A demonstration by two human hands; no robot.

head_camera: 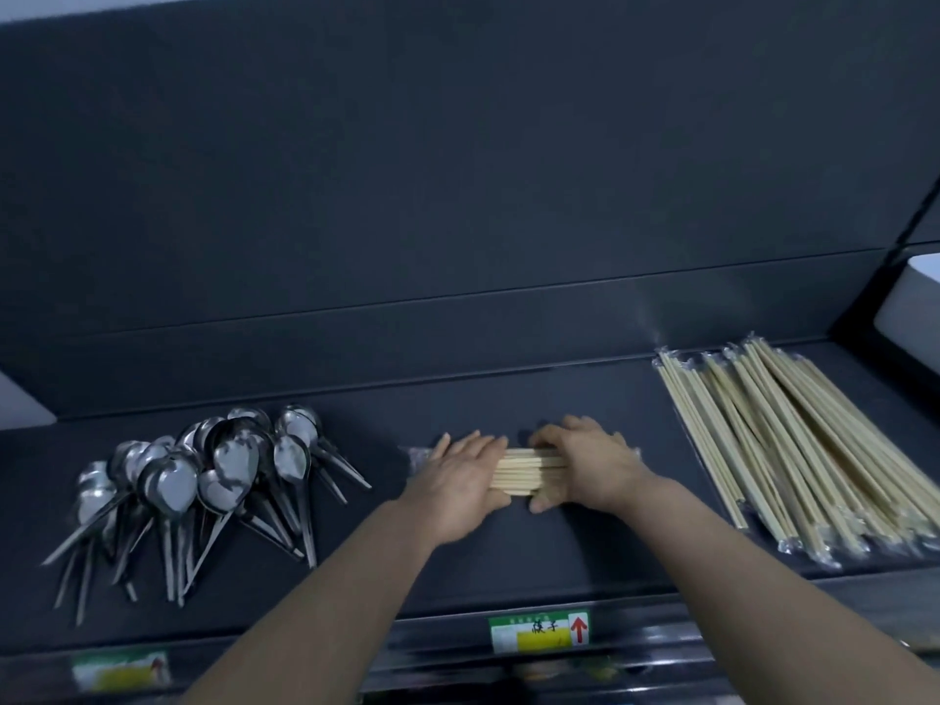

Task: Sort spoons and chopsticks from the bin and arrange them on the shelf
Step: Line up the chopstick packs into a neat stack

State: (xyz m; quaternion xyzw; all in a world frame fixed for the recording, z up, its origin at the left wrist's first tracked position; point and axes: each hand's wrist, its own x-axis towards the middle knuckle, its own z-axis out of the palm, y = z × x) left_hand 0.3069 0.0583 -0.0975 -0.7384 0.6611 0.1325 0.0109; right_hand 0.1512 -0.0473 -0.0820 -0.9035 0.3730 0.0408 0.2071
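Head view: both hands on a short chopstick bundle (526,473) lying crosswise mid-shelf. Left hand (458,480) lies fairly flat, fingers straight, pressing the bundle's left end. Right hand (585,470) is curled over the right end, thumb on the near side.

Handling: the bamboo sticks look light, stiff and smooth. The clear wrap showing at both ends is probably slippery, so loose ones will roll or fan out. Best to squeeze from both ends and keep the palms on top, rather than pinching the middle.

Room: bare shelf (508,562) in front of and behind the bundle. Spoon pile (203,480) is well apart on the left, handles splayed toward the front lip. Wrapped long chopsticks (793,450) are near on the right, their near ends close to the edge. Label (539,630) sits on the front lip. Bin not visible.
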